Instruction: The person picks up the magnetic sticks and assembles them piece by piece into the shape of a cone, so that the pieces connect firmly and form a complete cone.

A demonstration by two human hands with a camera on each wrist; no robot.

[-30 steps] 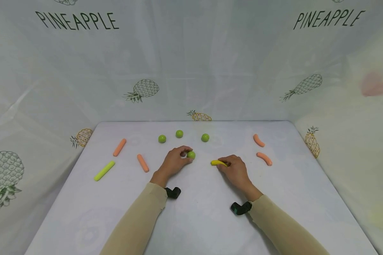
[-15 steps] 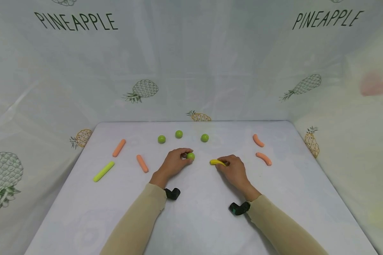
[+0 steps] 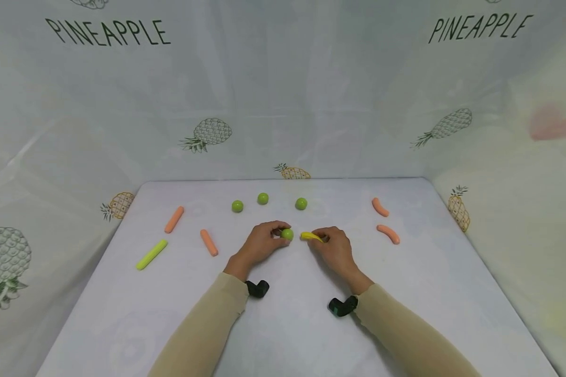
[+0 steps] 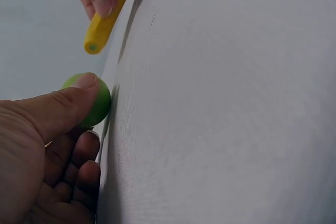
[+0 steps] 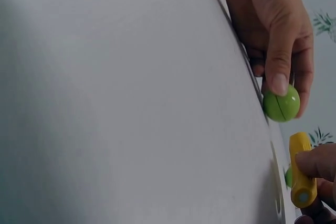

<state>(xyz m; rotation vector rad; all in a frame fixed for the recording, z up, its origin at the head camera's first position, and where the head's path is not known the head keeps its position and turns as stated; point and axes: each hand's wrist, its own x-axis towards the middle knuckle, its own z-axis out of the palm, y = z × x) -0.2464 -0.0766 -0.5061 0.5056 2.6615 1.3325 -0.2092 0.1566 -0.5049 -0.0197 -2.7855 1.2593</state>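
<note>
Head view: left fingers (image 3: 279, 224) pinched a ball (image 3: 287, 234), right fingers (image 3: 323, 231) a banana (image 3: 308, 236); both looked light, stiff and smooth, best gripped mid-body

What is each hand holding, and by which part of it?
Left hand: the green ball, by opposite sides. Right hand: the yellow curved piece, near its middle.

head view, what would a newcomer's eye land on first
Probably the bright yellow piece in the right hand, near the middle of the table, close to the green ball in the left hand. Then the big PINEAPPLE lettering, high on the backdrop at both sides.
</note>
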